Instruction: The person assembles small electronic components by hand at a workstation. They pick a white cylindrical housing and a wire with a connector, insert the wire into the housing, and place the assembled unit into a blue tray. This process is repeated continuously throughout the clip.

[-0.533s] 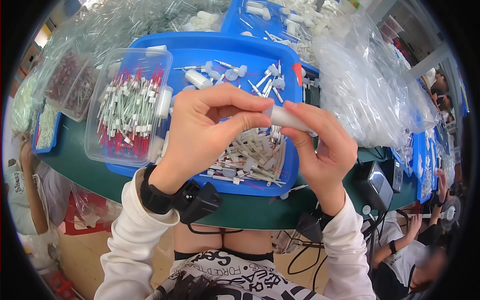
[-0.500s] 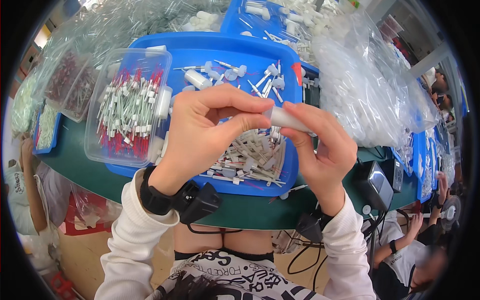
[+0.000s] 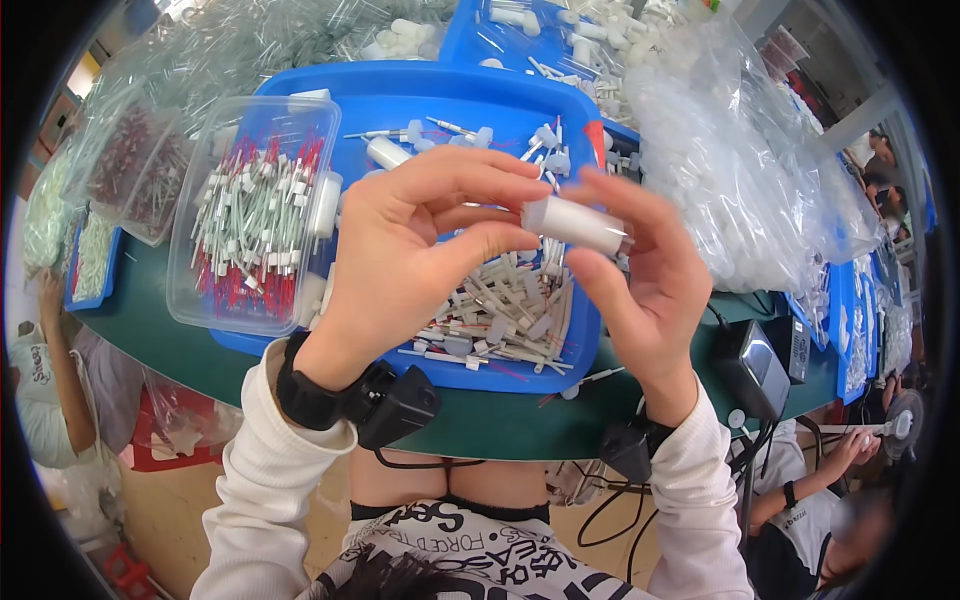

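Observation:
A short white plastic cylinder (image 3: 578, 223) is held over the blue tray (image 3: 440, 85), tilted slightly down to the right. Its left end is pinched between the thumb and fingers of my left hand (image 3: 395, 225). Around the other end is my right hand (image 3: 655, 265), thumb and fingers spread apart and the index finger smeared by motion. Below the cylinder, the tray holds a pile of small white wired parts (image 3: 500, 320). Another white cylinder (image 3: 388, 153) lies in the tray behind my left hand.
A clear plastic box (image 3: 255, 215) of red-and-white wired pieces overlaps the tray's left side. A bulging clear bag (image 3: 700, 190) of white parts stands to the right. Beside it sits a black device (image 3: 750, 370) with cables. Co-workers are at both sides.
My right thumb and fingers have opened away from the cylinder, exposing more of it. The cylinder has shifted slightly left, still in my left hand.

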Available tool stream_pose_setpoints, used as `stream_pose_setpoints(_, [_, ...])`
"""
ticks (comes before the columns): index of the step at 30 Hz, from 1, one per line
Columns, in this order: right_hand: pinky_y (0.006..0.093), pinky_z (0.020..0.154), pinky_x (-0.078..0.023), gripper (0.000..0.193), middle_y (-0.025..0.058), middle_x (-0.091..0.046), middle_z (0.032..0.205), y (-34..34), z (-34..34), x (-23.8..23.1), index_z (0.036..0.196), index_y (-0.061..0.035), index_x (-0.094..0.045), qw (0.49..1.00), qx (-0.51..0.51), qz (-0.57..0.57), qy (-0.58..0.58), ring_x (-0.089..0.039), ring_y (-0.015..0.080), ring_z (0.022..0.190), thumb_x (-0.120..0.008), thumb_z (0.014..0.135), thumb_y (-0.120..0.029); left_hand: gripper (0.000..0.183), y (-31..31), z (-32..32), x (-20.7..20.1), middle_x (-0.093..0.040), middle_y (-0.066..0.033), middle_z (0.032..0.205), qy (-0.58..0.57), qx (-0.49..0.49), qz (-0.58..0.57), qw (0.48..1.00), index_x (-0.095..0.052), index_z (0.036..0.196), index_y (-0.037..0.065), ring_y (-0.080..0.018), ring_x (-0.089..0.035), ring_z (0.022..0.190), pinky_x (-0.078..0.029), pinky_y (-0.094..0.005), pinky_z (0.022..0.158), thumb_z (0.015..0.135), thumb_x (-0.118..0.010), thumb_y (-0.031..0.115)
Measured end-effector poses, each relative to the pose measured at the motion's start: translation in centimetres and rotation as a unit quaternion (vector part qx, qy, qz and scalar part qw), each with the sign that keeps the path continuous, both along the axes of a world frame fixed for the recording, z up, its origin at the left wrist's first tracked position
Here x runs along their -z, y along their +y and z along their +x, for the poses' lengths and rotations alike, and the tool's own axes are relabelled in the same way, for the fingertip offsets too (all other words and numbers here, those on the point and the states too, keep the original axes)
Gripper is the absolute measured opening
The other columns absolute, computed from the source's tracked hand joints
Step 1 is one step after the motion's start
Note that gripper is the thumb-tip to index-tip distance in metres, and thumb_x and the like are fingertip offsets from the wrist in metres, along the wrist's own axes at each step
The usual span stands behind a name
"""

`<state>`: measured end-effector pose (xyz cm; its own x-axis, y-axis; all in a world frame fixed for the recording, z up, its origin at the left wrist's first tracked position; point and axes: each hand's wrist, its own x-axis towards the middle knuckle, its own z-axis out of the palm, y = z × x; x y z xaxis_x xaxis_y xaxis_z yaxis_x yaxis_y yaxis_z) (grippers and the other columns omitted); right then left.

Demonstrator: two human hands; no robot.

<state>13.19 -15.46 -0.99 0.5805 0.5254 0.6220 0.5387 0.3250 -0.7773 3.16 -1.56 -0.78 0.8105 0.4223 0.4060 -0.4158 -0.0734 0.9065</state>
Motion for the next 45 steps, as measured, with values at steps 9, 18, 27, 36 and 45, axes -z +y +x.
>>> stream_pose_setpoints(9, [0.0247,0.068,-0.049,0.026,0.0111,-0.067,0.093,-0.8,0.4,0.7,0.099,0.0016,-0.065,0.998,0.006,-0.028,-0.06,-0.064,0.0155,0.078,-0.07,0.073,0.0,0.027,0.2,-0.4,0.4,-0.064,-0.0158,0.095,-0.023,0.002,0.087,0.996,-0.065,0.096,-0.005,-0.0182,-0.062,0.088,-0.052,-0.0264,0.075,0.071,-0.063,-0.015])
stream_pose_setpoints(18, [0.0262,0.072,-0.048,0.027,0.0127,-0.066,0.095,-0.8,0.7,0.9,0.098,0.0026,-0.065,0.998,-0.03,-0.001,-0.062,-0.063,0.0186,0.084,-0.069,0.072,0.006,0.027,-0.6,-0.5,0.7,-0.064,-0.0181,0.1,-0.039,-0.031,0.132,0.99,-0.065,0.099,-0.004,-0.0176,-0.062,0.087,-0.051,-0.0255,0.073,0.074,-0.063,-0.013])
stream_pose_setpoints(27, [0.0276,0.073,-0.051,0.03,0.0127,-0.066,0.095,-0.3,1.4,0.8,0.096,-0.003,-0.067,0.988,-0.001,0.025,-0.152,-0.064,0.022,0.084,-0.072,0.068,0.005,0.024,-0.9,-0.1,-0.2,-0.066,-0.0131,0.095,0.021,-0.006,-0.049,0.999,-0.064,0.099,-0.006,-0.0173,-0.064,0.087,-0.053,-0.0271,0.078,0.076,-0.063,-0.01])
stream_pose_setpoints(36, [0.0269,0.073,-0.051,0.027,0.0134,-0.065,0.098,-0.6,0.1,0.0,0.097,0.0005,-0.065,0.997,-0.044,0.006,0.059,-0.064,0.0172,0.084,-0.073,0.071,0.0,0.029,-0.7,-0.4,0.0,-0.063,-0.0157,0.1,0.001,0.006,0.014,1.0,-0.062,0.102,-0.007,-0.02,-0.062,0.091,-0.053,-0.0284,0.079,0.073,-0.064,-0.012])
stream_pose_setpoints(45, [0.0243,0.068,-0.05,0.027,0.0093,-0.067,0.089,-0.8,1.0,0.9,0.096,0.0016,-0.066,0.997,-0.012,-0.039,-0.058,-0.064,0.0136,0.079,-0.073,0.07,0.0,0.024,-0.6,-0.7,-0.1,-0.064,-0.0164,0.094,-0.032,-0.097,0.269,0.958,-0.068,0.092,-0.003,-0.0186,-0.062,0.081,-0.051,-0.0247,0.066,0.07,-0.068,-0.011])
